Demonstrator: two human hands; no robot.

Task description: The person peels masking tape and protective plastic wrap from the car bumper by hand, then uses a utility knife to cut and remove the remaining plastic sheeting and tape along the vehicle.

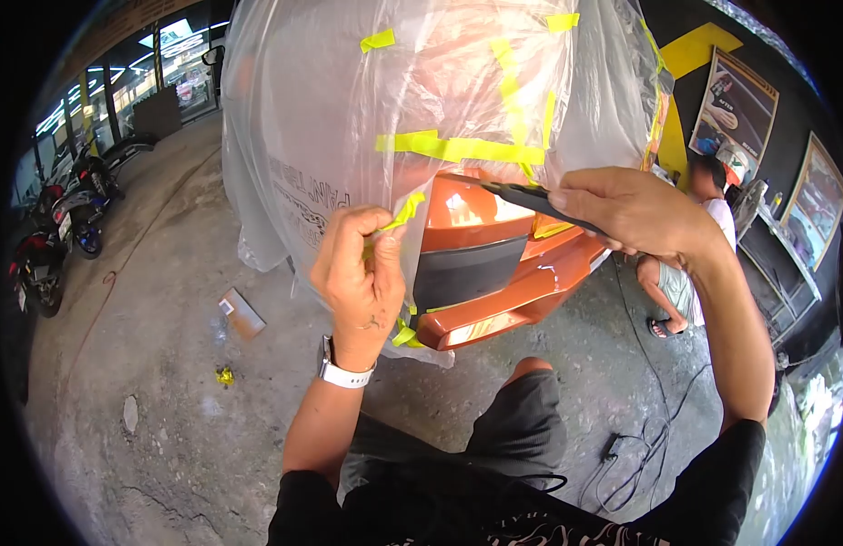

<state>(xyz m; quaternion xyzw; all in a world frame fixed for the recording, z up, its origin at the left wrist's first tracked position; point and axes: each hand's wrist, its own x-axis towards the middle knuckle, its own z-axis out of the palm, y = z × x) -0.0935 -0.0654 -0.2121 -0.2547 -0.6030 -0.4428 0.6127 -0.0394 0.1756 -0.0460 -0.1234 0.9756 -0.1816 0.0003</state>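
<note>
My left hand, with a white-strapped watch on its wrist, pinches the edge of a clear plastic sheet by a strip of yellow masking tape. The sheet covers much of a vehicle. In my right hand is a black utility knife, its thin blade pointing left over the top of the exposed orange bumper. Whether the blade touches the sheet I cannot tell. Below the blade lies a dark grey panel in the bumper. More yellow tape runs across the sheet above.
Another person crouches at the right, near a metal rack. Black cables lie on the concrete floor at lower right. Motorcycles stand at the left. A flat cardboard piece and a crumpled yellow scrap lie on the floor.
</note>
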